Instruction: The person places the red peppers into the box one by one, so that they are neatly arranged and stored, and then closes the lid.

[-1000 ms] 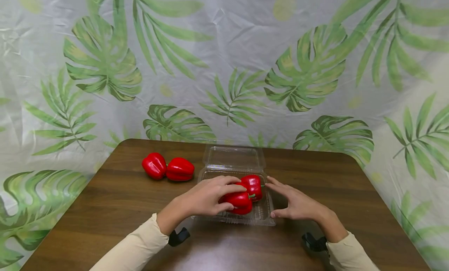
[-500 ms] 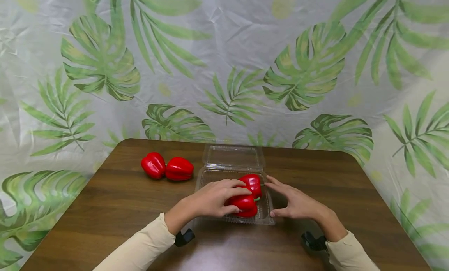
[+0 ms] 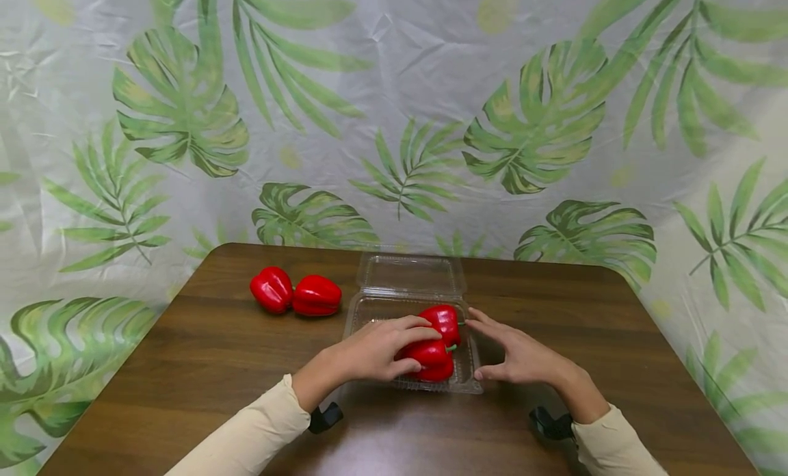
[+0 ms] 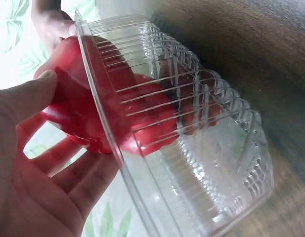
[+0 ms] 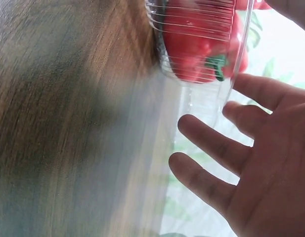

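My left hand (image 3: 377, 349) grips a red bell pepper (image 3: 436, 361) with a green stem, at the front right of a clear plastic clamshell container (image 3: 475, 386). Thumb and fingers wrap its left side; in the left wrist view this pepper (image 4: 68, 84) rises above the container's rim. Just behind it, a second red bell pepper (image 3: 444, 319) lies inside the container, stem to the right. At the container's right side is my right hand (image 3: 524, 354), fingers spread and holding nothing. The right wrist view has its fingertips (image 5: 243, 81) right at the rim.
Two more red bell peppers, one at the far left (image 3: 271, 289) and one beside it (image 3: 317, 295), lie on the brown wooden table (image 3: 246, 366). The container's clear lid (image 3: 409, 276) is folded back toward the leaf-patterned cloth (image 3: 418, 86) behind the table.
My left hand has moved a little to the right with the bell pepper, bringing it to the container's front right part. The right hand has stayed at the container's side.
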The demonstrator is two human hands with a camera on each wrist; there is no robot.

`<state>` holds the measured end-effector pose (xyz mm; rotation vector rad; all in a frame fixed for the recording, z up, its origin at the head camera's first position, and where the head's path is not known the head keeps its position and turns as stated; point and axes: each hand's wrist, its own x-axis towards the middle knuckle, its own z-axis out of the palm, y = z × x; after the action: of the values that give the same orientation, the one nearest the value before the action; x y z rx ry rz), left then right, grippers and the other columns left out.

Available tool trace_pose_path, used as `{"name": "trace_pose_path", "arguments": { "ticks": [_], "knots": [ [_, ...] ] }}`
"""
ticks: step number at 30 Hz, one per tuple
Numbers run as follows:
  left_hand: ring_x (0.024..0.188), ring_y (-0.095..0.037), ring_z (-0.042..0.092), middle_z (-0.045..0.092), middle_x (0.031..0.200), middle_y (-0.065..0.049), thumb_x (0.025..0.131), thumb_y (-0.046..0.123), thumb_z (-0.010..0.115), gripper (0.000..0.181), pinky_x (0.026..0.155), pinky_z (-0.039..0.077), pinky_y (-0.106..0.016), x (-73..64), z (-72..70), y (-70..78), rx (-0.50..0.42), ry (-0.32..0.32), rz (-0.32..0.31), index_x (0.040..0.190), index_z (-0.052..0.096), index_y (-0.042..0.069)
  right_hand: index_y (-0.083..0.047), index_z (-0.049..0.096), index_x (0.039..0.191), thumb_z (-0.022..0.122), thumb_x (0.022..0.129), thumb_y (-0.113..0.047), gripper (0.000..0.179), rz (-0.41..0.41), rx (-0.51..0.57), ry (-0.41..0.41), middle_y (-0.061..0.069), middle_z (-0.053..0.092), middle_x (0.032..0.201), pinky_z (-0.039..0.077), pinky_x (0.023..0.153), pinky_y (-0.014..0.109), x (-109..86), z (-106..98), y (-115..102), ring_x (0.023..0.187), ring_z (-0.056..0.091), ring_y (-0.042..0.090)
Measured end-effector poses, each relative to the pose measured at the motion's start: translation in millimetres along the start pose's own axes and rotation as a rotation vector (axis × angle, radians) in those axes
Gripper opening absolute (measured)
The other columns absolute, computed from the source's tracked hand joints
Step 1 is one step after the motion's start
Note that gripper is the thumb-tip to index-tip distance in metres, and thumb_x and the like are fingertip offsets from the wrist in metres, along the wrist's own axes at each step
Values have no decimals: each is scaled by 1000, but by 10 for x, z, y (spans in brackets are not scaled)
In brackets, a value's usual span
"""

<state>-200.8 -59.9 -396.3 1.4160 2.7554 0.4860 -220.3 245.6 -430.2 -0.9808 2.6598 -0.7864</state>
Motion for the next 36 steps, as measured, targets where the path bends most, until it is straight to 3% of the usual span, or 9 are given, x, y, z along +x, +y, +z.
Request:
{"name": "trace_pose_path", "arguments": {
  "ticks": [7, 19, 25, 36],
  "knots": [
    [118, -24, 65, 51, 147, -6, 96, 31, 64, 51, 99, 55, -39, 35, 37, -15, 4, -1, 10, 144, 49, 21, -3, 36, 152, 74, 83, -49, 91, 1, 2, 2, 20, 23, 164, 39, 106, 68, -1, -1, 17, 143, 38, 47],
    [125, -20, 61, 51, 149, -1, 97, 25, 59, 49, 103, 52, -39, 41, 34, -57, -99, -40, -41, 144, 49, 22, -6, 37, 153, 74, 84, -51, 90, -10, 7, -3, 18, 24, 164, 40, 107, 66, 9, 23, 22, 144, 37, 45],
    [120, -21, 64, 52, 147, -1, 96, 30, 64, 50, 99, 54, -37, 63, 57, -53, -44, 0, -6, 143, 51, 22, -7, 37, 153, 74, 83, -51, 91, -18, 3, 16, 19, 24, 164, 41, 106, 66, 6, 16, 31, 143, 39, 45],
    [121, -25, 63, 53, 144, -7, 93, 29, 68, 52, 102, 53, -41, 34, 103, 20, 17, 29, -22, 142, 52, 20, -7, 37, 152, 74, 83, -51, 90, -18, 0, 23, 19, 25, 164, 41, 106, 66, 12, 31, 32, 142, 40, 45]
  ]
}}
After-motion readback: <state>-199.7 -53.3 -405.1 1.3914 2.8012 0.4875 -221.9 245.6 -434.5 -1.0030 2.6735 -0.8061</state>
